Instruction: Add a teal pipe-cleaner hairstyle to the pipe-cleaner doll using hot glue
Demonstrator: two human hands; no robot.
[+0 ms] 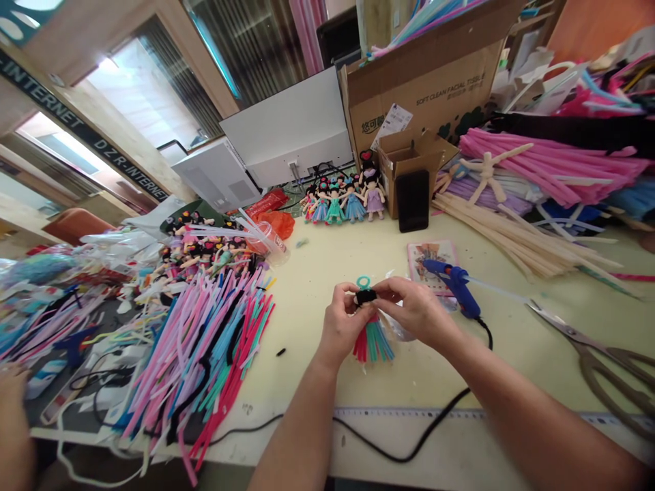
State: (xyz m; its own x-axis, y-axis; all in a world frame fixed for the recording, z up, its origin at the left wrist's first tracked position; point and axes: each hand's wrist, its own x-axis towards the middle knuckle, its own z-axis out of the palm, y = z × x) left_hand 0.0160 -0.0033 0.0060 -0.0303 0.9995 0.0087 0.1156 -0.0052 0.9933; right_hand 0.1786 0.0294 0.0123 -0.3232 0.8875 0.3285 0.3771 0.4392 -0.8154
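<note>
Between my two hands is a small pipe-cleaner doll (366, 297) with a black head, a teal loop on top and a skirt of red, teal and blue strands hanging below. My left hand (344, 318) pinches it from the left side. From the right, the fingers of my right hand (415, 308) close on the doll's head. Its face and body are mostly hidden by my fingers. Just beyond my right hand, a blue glue gun (455, 281) rests on a pink picture card (417, 256).
Large scissors (578, 335) lie at right. Pipe cleaners (179, 348) pile up at left, pink bundles (552, 164) at back right. Finished dolls (335, 203) stand behind, near a phone (412, 201) and cardboard box (424, 82). A black cord (409, 458) crosses the front edge. Another person's hand (13, 389) shows far left.
</note>
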